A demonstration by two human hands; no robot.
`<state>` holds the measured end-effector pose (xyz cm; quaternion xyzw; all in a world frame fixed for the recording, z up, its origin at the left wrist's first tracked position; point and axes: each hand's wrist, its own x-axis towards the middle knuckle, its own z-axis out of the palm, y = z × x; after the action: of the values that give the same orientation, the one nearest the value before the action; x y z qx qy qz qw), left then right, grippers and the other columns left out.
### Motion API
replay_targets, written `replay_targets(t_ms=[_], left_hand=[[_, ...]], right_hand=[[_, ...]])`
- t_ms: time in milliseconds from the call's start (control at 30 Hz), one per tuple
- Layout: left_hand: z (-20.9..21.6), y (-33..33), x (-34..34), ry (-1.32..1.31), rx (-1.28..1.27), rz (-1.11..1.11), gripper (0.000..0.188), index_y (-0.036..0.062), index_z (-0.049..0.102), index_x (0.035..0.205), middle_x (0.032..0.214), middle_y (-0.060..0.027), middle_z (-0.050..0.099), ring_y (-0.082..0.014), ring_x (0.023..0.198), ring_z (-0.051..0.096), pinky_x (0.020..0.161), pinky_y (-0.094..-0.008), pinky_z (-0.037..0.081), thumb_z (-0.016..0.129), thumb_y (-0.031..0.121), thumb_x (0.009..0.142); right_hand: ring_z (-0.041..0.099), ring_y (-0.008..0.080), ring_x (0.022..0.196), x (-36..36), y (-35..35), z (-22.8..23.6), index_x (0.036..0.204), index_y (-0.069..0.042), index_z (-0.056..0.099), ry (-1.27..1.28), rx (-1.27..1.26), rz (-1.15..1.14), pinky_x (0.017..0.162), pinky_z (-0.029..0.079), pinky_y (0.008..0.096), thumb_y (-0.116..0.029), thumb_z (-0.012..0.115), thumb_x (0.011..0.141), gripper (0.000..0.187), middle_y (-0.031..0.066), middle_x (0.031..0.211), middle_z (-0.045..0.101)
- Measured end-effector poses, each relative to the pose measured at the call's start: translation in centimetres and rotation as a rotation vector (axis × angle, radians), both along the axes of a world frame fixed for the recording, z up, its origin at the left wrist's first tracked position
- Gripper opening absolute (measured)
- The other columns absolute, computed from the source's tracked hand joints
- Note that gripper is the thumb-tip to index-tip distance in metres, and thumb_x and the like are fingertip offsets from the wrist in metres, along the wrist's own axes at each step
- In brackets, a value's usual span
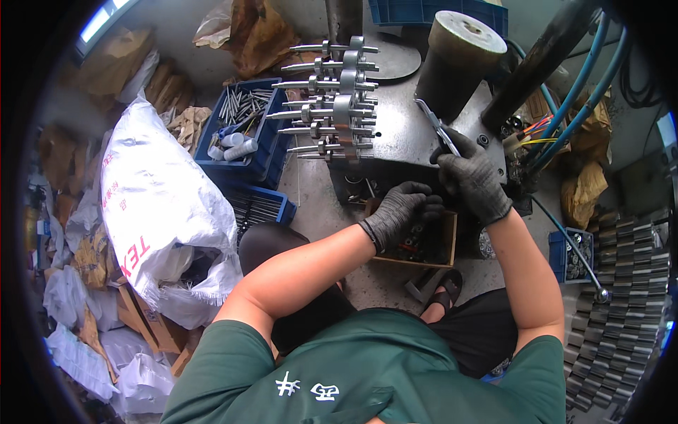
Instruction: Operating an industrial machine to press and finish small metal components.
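My right hand (474, 177), in a dark grey glove, grips a pair of silver tweezers (439, 128) with a bent tip. The tip points up and left, over the metal machine bed (399, 138) and close to the base of a thick metal cylinder (462, 63). My left hand (404, 213), gloved alike, hovers above an open wooden drawer (418, 261) of small dark parts. Its fingers curl together, and whatever they may hold is hidden. Along the bed's left edge lies a row of steel shafts (318, 113) with round collars.
Blue crates (272, 131) on the left hold metal pins and white plastic pieces. A white woven sack (166, 205) bulges beside them. Blue hoses (579, 85) and a dark post (540, 60) rise at the right. Stacked metal cylinders (621, 297) and a small blue bin (558, 254) stand farther right.
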<state>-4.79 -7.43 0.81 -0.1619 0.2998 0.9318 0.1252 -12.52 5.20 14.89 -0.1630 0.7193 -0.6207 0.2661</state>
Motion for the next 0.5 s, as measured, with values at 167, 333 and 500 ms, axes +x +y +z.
replay_targets(t_ms=[167,333,500], left_hand=[[1.8,-0.2,0.1,0.046,-0.097,-0.074,0.025,0.0009,0.053,0.121,0.116,-0.0215,0.066,-0.0291,0.104,0.067,0.082,-0.0358,0.058,0.056,0.007,0.097],[1.5,0.0,-0.3,0.043,-0.112,-0.051,0.022,0.0020,0.057,0.118,0.112,-0.0177,0.068,-0.0253,0.101,0.068,0.080,-0.0331,0.058,0.056,0.011,0.098],[2.1,0.0,-0.2,0.075,-0.388,-0.084,0.022,0.0040,0.065,0.115,0.099,-0.0074,0.069,-0.0153,0.088,0.065,0.078,-0.0294,0.055,0.060,0.014,0.096]], right_hand=[[0.055,0.0079,0.059,-3.5,-5.8,-0.5,0.138,-0.003,0.050,0.057,-0.074,0.014,0.047,0.042,0.0220,-0.004,0.060,0.084,0.055,0.0035,0.085,0.063],[0.053,0.0100,0.055,-5.4,-9.5,-0.8,0.137,-0.004,0.053,0.011,-0.115,-0.047,0.045,0.042,0.0247,-0.002,0.066,0.080,0.059,0.0016,0.076,0.055],[0.051,0.0103,0.055,-6.5,-10.3,-1.2,0.137,-0.005,0.055,-0.023,-0.141,-0.054,0.044,0.040,0.0242,0.000,0.065,0.080,0.058,0.0011,0.074,0.053]])
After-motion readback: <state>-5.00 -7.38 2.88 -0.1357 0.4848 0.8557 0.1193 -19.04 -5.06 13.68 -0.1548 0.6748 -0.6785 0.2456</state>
